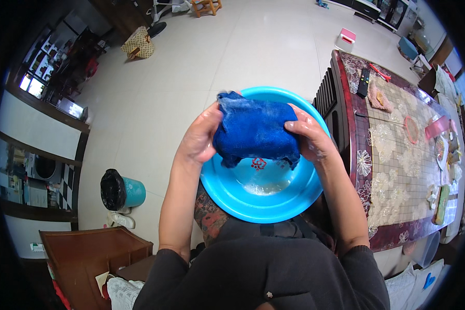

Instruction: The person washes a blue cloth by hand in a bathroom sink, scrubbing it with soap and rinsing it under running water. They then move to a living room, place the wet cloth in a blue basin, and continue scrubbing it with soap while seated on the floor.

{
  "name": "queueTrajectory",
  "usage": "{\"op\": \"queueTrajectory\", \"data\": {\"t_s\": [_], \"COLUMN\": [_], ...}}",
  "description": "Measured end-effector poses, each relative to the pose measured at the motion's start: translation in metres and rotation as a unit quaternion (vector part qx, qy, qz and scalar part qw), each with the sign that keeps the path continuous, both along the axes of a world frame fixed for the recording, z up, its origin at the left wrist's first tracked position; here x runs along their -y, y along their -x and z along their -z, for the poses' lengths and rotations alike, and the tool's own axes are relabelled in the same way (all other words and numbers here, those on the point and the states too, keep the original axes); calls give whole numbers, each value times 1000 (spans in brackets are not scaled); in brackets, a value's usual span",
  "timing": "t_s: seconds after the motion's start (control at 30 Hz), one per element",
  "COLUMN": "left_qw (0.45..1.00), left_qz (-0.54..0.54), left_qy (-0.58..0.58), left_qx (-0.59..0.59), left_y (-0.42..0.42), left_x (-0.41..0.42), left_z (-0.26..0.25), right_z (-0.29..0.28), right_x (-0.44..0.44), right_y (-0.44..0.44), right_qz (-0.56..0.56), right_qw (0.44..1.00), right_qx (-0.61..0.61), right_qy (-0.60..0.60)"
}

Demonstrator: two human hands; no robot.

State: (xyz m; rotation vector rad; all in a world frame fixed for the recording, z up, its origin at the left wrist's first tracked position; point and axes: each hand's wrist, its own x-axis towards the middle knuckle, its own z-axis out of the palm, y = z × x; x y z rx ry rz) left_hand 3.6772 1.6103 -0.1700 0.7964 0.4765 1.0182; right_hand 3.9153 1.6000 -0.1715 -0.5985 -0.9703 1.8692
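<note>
A wet dark-blue cloth (257,130) is stretched between my two hands, with whitish suds along its upper part. My left hand (202,133) grips its left side, and my right hand (309,131) holds the right side with the thumb on top. Both hands look wet and soapy. Below the cloth stands a light-blue plastic basin (228,201), close against my lap. Shallow, foamy water (265,188) lies at its bottom, near a red printed pattern (259,164). The cloth hides the basin's far inner part.
To the right is a table (387,170) under a patterned cover, bearing a remote control (363,82) and a pink cup (437,128). A teal bin (135,193) with a black liner stands left on the tiled floor, near a brown wooden chair (93,252).
</note>
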Motion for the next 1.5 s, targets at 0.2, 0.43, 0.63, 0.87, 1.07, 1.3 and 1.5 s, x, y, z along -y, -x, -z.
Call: {"op": "queueTrajectory", "data": {"t_s": [0.2,0.43,0.63,0.87,1.07,1.3,1.5], "left_qw": [676,708,636,594,535,549,576], "left_qz": [-168,12,20,-25,41,162,125], "left_qy": [-453,-460,-484,-555,-593,-600,-525], "left_qx": [-557,-535,-601,-582,-601,-559,-614], "left_y": [-83,-99,-114,-113,-122,-126,-115], "left_x": [-4,23,47,35,42,40,51], "left_z": [82,69,43,49,20,9,14], "right_z": [19,-6,15,69,99,150,129], "right_x": [-20,17,43,155,248,274,230], "right_y": [19,3,-108,-506,-658,-718,-680], "right_qz": [182,1,302,778,673,517,451], "right_qw": [839,974,840,310,153,290,331], "right_qx": [468,128,379,545,701,779,796], "right_qy": [-211,-188,-246,33,181,204,230]}}
